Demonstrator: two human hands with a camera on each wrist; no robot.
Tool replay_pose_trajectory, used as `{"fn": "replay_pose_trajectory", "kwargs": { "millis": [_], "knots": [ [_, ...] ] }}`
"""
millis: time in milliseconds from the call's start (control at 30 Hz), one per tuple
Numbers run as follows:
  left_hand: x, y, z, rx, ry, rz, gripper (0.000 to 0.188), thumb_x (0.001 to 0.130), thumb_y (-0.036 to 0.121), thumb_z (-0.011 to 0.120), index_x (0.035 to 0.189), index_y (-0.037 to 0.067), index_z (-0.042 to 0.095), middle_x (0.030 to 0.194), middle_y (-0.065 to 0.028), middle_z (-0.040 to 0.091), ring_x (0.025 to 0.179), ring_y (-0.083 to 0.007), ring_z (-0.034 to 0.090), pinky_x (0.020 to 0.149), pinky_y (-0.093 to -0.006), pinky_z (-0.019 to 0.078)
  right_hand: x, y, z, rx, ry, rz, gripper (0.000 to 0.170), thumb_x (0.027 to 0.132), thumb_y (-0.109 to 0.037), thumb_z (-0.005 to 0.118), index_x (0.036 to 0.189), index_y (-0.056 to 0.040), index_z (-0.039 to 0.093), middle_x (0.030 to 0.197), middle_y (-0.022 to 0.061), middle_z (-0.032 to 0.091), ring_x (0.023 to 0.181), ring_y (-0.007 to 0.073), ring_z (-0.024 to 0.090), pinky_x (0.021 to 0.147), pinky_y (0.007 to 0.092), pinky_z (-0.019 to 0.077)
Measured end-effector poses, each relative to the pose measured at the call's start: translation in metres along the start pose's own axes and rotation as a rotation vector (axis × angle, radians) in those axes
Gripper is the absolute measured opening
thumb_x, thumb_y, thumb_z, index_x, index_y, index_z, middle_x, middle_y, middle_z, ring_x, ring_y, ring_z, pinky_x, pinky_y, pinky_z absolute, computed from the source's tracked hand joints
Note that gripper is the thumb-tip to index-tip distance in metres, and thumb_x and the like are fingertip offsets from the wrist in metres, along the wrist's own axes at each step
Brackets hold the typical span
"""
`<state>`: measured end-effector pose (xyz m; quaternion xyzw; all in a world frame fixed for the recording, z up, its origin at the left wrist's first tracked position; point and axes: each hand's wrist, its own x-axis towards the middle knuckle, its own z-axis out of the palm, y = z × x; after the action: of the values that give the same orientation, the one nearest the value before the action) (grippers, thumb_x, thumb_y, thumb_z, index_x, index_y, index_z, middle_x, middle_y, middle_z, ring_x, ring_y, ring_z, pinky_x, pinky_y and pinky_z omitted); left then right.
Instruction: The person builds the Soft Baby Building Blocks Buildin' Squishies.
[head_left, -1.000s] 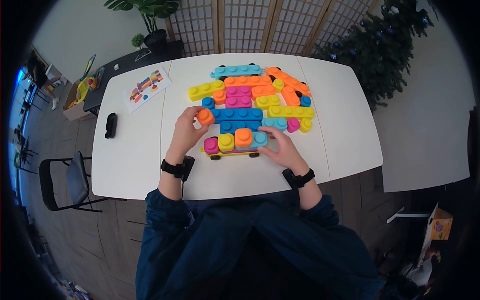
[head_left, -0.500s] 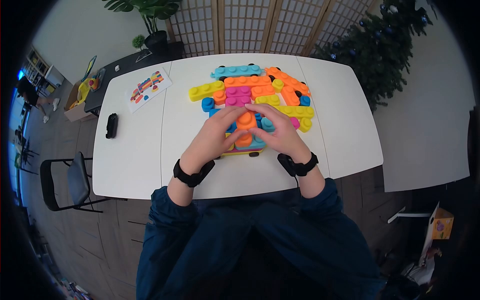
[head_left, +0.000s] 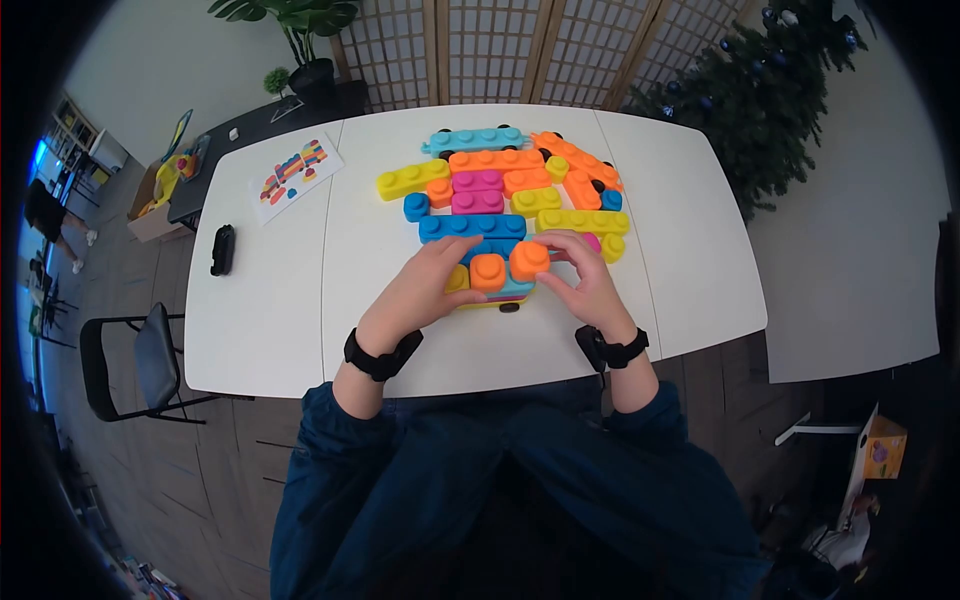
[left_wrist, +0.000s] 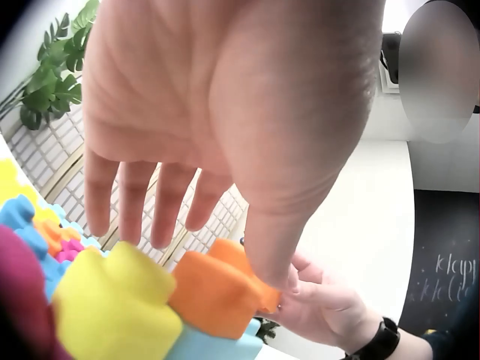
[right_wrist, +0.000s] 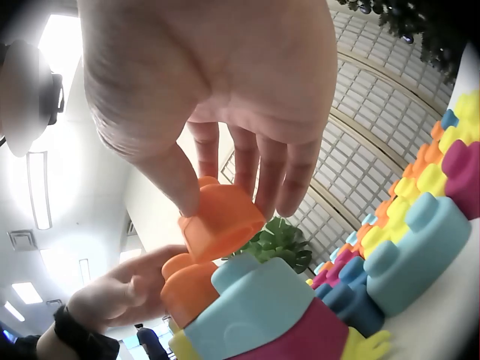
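My right hand [head_left: 592, 292] pinches an orange block [head_left: 529, 261] between thumb and fingers, tilted just above the light blue block [right_wrist: 259, 300] in the right wrist view. My left hand [head_left: 418, 290] has its fingers extended around the left side of the wheeled stack, near a second orange block [head_left: 487, 272] that sits on the light blue one. A yellow block [left_wrist: 116, 304] stands beside that orange block. The stack's base is magenta and yellow, with a black wheel [head_left: 509, 308] visible. Whether the left fingertips touch the stack, I cannot tell.
Beyond the stack lie long blue [head_left: 472, 228], magenta [head_left: 477, 203], yellow [head_left: 582, 222] and orange blocks [head_left: 497, 161], close together on the white table [head_left: 255, 330]. A printed picture sheet [head_left: 295, 178] and a black object [head_left: 223, 250] are at the left.
The extra orange block went from my left hand, through both hands at the middle, into my right hand. My right hand has shifted right; my left hand has moved slightly away from the middle.
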<state>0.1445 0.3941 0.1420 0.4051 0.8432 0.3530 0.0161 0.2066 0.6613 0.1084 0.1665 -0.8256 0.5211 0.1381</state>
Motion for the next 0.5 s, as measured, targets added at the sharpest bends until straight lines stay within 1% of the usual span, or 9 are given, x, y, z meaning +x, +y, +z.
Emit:
{"fn": "replay_pose_trajectory", "kwargs": {
  "millis": [33, 67, 133, 167, 233, 333, 500],
  "knots": [
    [-0.002, -0.004, 0.002, -0.005, -0.044, -0.05, 0.057, 0.084, 0.018, 0.079, 0.135, 0.004, 0.057, 0.128, -0.0176, 0.063, 0.116, -0.0369, 0.061, 0.096, -0.0422, 0.052, -0.003, 0.002, 0.0, 0.03, -0.026, 0.033, 0.047, 0.087, -0.001, 0.072, 0.133, -0.0049, 0.059, 0.132, 0.0098, 0.06, 0.122, 0.023, 0.06, 0.101, 0.0352, 0.0503],
    [-0.003, -0.007, 0.004, -0.007, -0.045, -0.051, 0.057, 0.084, 0.018, 0.079, 0.135, 0.004, 0.057, 0.128, -0.0176, 0.063, 0.116, -0.0369, 0.061, 0.096, -0.0422, 0.052, -0.005, 0.003, 0.001, 0.03, -0.027, 0.036, 0.047, 0.087, -0.001, 0.072, 0.133, -0.0049, 0.059, 0.132, 0.0098, 0.06, 0.122, 0.023, 0.06, 0.101, 0.0352, 0.0503],
    [-0.006, -0.012, 0.008, -0.054, -0.08, -0.148, 0.05, 0.082, 0.015, 0.08, 0.127, 0.003, 0.062, 0.118, -0.0181, 0.067, 0.109, -0.038, 0.064, 0.093, -0.0419, 0.0524, -0.008, 0.005, 0.004, 0.062, -0.022, 0.035, 0.045, 0.087, -0.001, 0.073, 0.13, -0.0048, 0.061, 0.132, 0.0101, 0.06, 0.121, 0.0228, 0.06, 0.1, 0.0343, 0.0505],
    [-0.006, -0.013, 0.009, -0.055, -0.08, -0.149, 0.05, 0.082, 0.015, 0.08, 0.127, 0.003, 0.062, 0.118, -0.0181, 0.067, 0.109, -0.038, 0.064, 0.093, -0.0419, 0.0524, -0.008, 0.005, 0.006, 0.062, -0.024, 0.036, 0.045, 0.087, -0.001, 0.073, 0.13, -0.0048, 0.061, 0.132, 0.0101, 0.06, 0.121, 0.0228, 0.06, 0.1, 0.0343, 0.0505],
    [-0.006, -0.015, 0.01, -0.062, -0.042, -0.13, 0.047, 0.081, 0.012, 0.08, 0.124, 0.004, 0.064, 0.113, -0.0181, 0.069, 0.104, -0.0391, 0.065, 0.091, -0.0415, 0.0526, -0.007, 0.004, 0.009, 0.019, -0.042, -0.01, 0.043, 0.085, 0.0, 0.074, 0.127, -0.0064, 0.064, 0.129, 0.0112, 0.061, 0.118, 0.0269, 0.061, 0.097, 0.0351, 0.051],
    [-0.006, -0.015, 0.01, -0.088, -0.039, -0.139, 0.047, 0.081, 0.011, 0.079, 0.125, 0.004, 0.063, 0.114, -0.0177, 0.069, 0.104, -0.0391, 0.065, 0.091, -0.0413, 0.0528, -0.007, 0.003, 0.013, -0.039, -0.057, -0.057, 0.042, 0.085, 0.0, 0.073, 0.125, -0.0061, 0.065, 0.128, 0.0116, 0.06, 0.118, 0.0285, 0.061, 0.099, 0.0355, 0.0499],
    [-0.008, -0.015, 0.013, -0.101, -0.025, -0.152, 0.048, 0.082, 0.01, 0.079, 0.126, 0.004, 0.062, 0.114, -0.0174, 0.068, 0.105, -0.0388, 0.065, 0.091, -0.0416, 0.0524, -0.008, 0.002, 0.015, -0.043, -0.041, -0.072, 0.044, 0.084, 0.002, 0.072, 0.126, -0.0059, 0.064, 0.129, 0.0119, 0.06, 0.119, 0.0295, 0.06, 0.101, 0.0359, 0.0489]
  ]
}}
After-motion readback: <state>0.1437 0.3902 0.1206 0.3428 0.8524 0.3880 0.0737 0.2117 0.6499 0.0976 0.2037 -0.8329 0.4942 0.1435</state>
